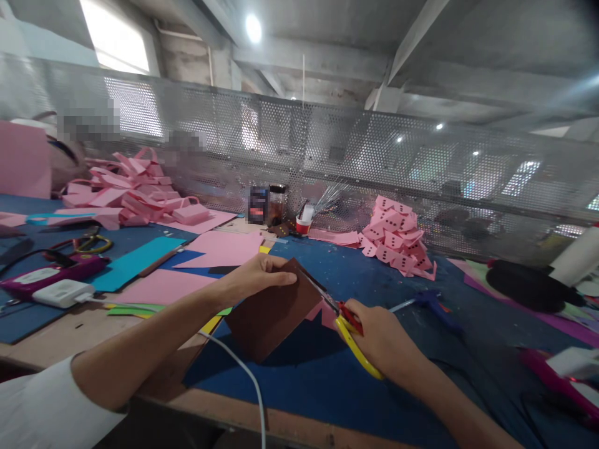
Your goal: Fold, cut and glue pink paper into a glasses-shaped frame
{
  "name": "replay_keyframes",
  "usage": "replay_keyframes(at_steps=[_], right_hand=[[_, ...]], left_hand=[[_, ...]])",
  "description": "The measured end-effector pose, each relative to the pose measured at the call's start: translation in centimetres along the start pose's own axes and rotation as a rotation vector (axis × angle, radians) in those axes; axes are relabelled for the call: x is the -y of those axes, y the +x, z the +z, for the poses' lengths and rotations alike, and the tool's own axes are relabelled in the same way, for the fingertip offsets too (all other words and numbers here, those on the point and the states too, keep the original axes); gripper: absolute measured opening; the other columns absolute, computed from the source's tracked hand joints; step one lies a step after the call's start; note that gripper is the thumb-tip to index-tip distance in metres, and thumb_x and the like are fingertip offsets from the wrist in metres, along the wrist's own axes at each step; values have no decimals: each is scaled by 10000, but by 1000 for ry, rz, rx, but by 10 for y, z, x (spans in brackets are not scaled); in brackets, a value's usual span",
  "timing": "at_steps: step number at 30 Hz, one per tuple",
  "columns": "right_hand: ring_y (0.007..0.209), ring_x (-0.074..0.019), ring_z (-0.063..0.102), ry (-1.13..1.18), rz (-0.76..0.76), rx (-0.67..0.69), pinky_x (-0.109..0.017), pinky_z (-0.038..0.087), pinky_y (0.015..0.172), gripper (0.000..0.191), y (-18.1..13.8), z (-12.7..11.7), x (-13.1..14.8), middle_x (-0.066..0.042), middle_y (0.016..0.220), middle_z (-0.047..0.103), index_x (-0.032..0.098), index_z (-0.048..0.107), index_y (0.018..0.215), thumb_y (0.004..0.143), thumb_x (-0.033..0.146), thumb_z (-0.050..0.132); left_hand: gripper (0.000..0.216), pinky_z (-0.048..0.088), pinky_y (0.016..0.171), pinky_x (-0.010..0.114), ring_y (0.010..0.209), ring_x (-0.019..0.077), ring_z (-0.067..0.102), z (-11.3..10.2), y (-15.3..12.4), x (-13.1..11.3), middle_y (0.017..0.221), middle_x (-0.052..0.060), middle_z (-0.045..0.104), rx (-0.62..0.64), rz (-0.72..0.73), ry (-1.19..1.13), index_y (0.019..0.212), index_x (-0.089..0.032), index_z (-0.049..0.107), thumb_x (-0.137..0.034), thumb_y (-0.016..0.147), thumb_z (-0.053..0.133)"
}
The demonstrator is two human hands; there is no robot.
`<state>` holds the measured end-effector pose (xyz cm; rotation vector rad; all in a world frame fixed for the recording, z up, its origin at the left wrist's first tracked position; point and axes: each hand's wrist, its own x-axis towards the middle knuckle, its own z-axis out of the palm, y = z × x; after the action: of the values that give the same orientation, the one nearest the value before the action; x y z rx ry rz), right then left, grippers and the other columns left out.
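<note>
Head view: brown sheet (276,315); tilted

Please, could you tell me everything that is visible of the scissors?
The scissors have slim blades that look like metal and a yellow and red handle, probably plastic, with a long yellow loop. The right hand grips the handle above the blue work surface. They slant, blades pointing toward the upper left of the picture, at the right edge of the brown sheet. How far the blades are open is unclear.
</note>
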<state>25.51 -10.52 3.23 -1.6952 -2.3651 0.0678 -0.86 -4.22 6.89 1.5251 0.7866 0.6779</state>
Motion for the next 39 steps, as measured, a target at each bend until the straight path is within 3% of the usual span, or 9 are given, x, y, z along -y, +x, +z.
replay_keyframes(at_steps=[26, 39], right_hand=[[678, -190, 653, 48, -7, -7, -258, 217, 552, 182, -1, -1, 3, -49, 789, 702, 214, 542, 951, 928, 381, 476], [679, -186, 647, 19, -16, -3, -257, 215, 547, 180, 0, 3, 0, -48, 771, 701, 218, 560, 921, 921, 376, 474]], left_hand=[[293, 495, 616, 231, 705, 164, 684, 3, -2, -1, 942, 86, 742, 19, 3, -6, 980, -151, 708, -383, 802, 680], [283, 492, 595, 222, 662, 155, 672, 3, -1, 0, 876, 74, 742, 8, -18, -12, 927, -142, 707, -389, 788, 694]])
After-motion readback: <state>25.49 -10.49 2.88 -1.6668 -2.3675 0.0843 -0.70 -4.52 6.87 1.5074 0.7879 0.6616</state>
